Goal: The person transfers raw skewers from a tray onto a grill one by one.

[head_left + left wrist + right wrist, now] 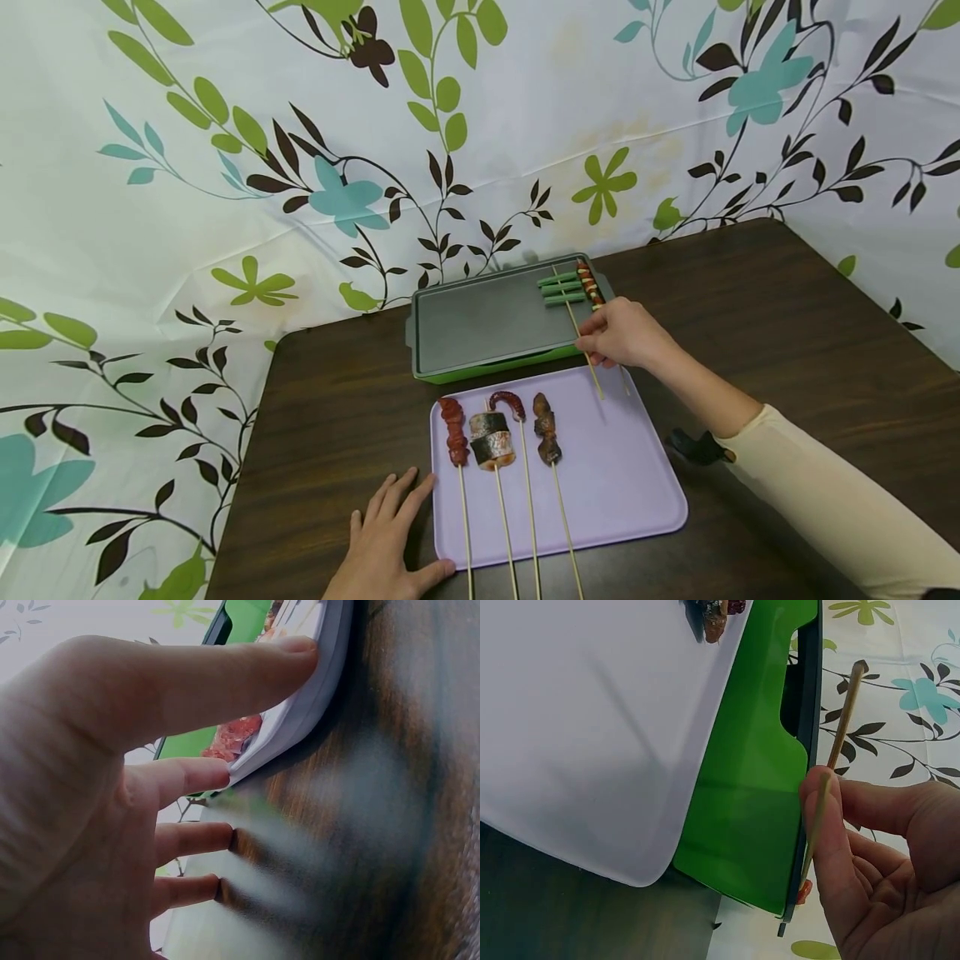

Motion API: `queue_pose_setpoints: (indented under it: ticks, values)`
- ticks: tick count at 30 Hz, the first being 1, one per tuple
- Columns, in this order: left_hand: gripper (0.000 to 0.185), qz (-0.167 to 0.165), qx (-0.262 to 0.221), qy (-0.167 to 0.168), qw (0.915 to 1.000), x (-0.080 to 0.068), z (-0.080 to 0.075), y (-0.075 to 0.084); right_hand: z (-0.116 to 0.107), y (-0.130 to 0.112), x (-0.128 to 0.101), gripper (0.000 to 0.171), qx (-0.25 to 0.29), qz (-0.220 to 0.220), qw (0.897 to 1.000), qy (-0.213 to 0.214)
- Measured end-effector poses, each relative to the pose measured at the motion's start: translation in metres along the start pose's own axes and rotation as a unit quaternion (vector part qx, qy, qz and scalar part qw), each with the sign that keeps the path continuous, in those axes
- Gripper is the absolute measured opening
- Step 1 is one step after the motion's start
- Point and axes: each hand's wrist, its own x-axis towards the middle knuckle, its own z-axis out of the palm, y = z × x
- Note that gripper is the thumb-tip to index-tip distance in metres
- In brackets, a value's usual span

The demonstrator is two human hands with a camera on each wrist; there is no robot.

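Observation:
My right hand (624, 333) pinches the bare wooden stick of a skewer (588, 360) between thumb and fingertips, over the front right of the grill. Its other end holds several green bean-like pieces (562, 289) lying on the grill plate. Just right of them is a skewer of red and yellowish pieces (588, 283); its stick passes behind my right hand. In the right wrist view, two stick ends (847, 712) show at my fingers. Fingers spread, my left hand (386, 542) rests at the left rim of the lilac tray (622, 492), thumb and index fingertip at its edge.
On the tray lie a red meat skewer (454, 433), a dark-banded roll skewer (491, 442), a curled tentacle-like skewer (508, 402) and a brown meat skewer (547, 429). Behind it stands the green grill (480, 321) on the dark wooden table (337, 400), against a patterned cloth (525, 108).

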Motion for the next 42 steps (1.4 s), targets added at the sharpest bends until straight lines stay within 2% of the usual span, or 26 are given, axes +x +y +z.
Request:
queue_pose_setpoints:
  ticks: [25, 36, 42]
  values:
    - [0.101, -0.004, -0.002, -0.003, 1.0000, -0.001, 0.000, 0.002, -0.002, 0.003, -0.008, 0.028, -0.030, -0.029, 0.999, 0.016]
    - [0.101, 0.000, 0.003, 0.005, 1.0000, 0.000, 0.001, -0.001, -0.006, 0.000, -0.027, 0.036, -0.003, -0.018, 0.999, 0.030]
    - [0.101, 0.005, -0.002, 0.009, 0.9999, -0.001, 0.002, -0.002, -0.002, -0.004, -0.047, 0.035, 0.019, -0.033, 0.999, 0.030]
